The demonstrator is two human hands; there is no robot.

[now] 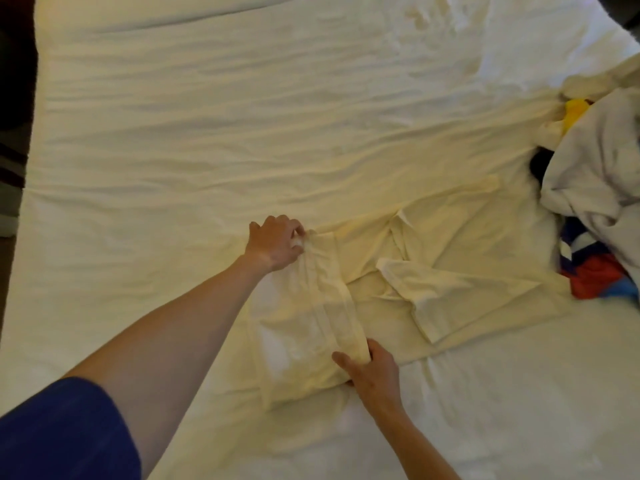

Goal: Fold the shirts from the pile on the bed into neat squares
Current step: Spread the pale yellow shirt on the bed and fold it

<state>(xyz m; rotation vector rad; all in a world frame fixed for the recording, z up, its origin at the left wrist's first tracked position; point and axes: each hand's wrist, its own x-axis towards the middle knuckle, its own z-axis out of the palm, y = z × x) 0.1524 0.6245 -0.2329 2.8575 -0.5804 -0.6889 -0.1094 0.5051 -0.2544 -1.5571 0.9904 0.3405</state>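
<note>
1. A cream shirt [433, 258] is lying spread on the bed [173, 133], partly folded, its left part doubled over.
2. The left hand [275, 242] is pinching the far end of that fold.
3. The right hand [372, 370] is gripping the near end, thumb on top.
4. The pile [599, 188] is sitting at the bed's right edge, just beside the shirt.
</note>
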